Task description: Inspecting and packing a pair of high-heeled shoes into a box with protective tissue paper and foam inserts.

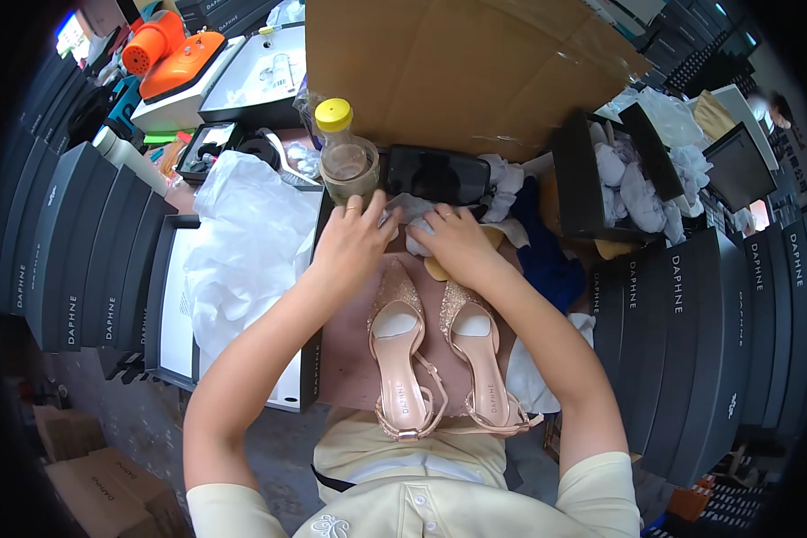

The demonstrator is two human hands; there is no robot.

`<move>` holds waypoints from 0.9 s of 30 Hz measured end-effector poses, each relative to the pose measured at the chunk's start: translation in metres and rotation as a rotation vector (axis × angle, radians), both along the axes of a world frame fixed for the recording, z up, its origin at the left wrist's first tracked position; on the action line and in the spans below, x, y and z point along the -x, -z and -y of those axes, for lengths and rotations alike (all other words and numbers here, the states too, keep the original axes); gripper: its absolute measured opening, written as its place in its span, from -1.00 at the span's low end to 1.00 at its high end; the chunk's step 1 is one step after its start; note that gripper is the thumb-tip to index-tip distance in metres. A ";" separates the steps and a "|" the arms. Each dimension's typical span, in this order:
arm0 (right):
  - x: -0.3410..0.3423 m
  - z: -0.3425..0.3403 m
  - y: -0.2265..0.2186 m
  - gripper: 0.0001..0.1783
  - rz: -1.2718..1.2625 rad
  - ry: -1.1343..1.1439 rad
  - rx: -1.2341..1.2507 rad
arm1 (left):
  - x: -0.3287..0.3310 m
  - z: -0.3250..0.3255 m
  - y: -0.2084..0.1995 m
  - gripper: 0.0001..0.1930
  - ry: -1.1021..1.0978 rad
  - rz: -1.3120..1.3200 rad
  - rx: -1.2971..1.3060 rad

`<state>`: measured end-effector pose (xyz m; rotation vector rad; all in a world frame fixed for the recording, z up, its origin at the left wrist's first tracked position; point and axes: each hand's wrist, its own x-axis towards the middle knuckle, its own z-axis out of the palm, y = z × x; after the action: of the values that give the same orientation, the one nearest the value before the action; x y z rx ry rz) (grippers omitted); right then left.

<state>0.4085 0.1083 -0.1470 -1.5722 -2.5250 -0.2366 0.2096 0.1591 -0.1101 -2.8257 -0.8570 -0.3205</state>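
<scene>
- Touching crumpled tissue paper [419, 240] at the far side of a pinkish work surface [345, 368], the right hand [460, 240] curls its fingers downward; I cannot tell whether they are closed on the paper.
- The left hand [354, 235] reaches to the same paper from the other side, wearing a ring, with its fingertips just beside a clear container [348, 170]; its grip cannot be told either.
- A glittery pink-beige shoe [402, 394] lies sole down between the forearms, its toe pointing away from the person, just below the hands.
- Its mate [484, 390] lies beside it on the right, slightly angled; both have loose ankle straps at the heel end.
- Just behind the hands sits a black case [437, 175]; a yellow-capped bottle [334, 115] shows at the clear container.
- To the left, an open black-walled box [312, 359] holds a heap of white paper [242, 260].
- To the right lie a dark blue cloth [547, 260] and, farther off, an open black box [572, 202] filled with paper wads [626, 179].
- A brown cardboard panel [457, 72] stands at the back, and dark boxes [690, 350] line the right side.
</scene>
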 end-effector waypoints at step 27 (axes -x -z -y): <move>-0.003 0.129 -0.065 -0.52 -0.752 0.301 0.212 | 0.061 0.105 -0.023 -0.34 -0.111 0.237 0.786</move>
<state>0.4116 -0.0203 -0.0816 -1.6869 -1.7742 0.5135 0.1484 0.0542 -0.0875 -3.4646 -1.4492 -0.3699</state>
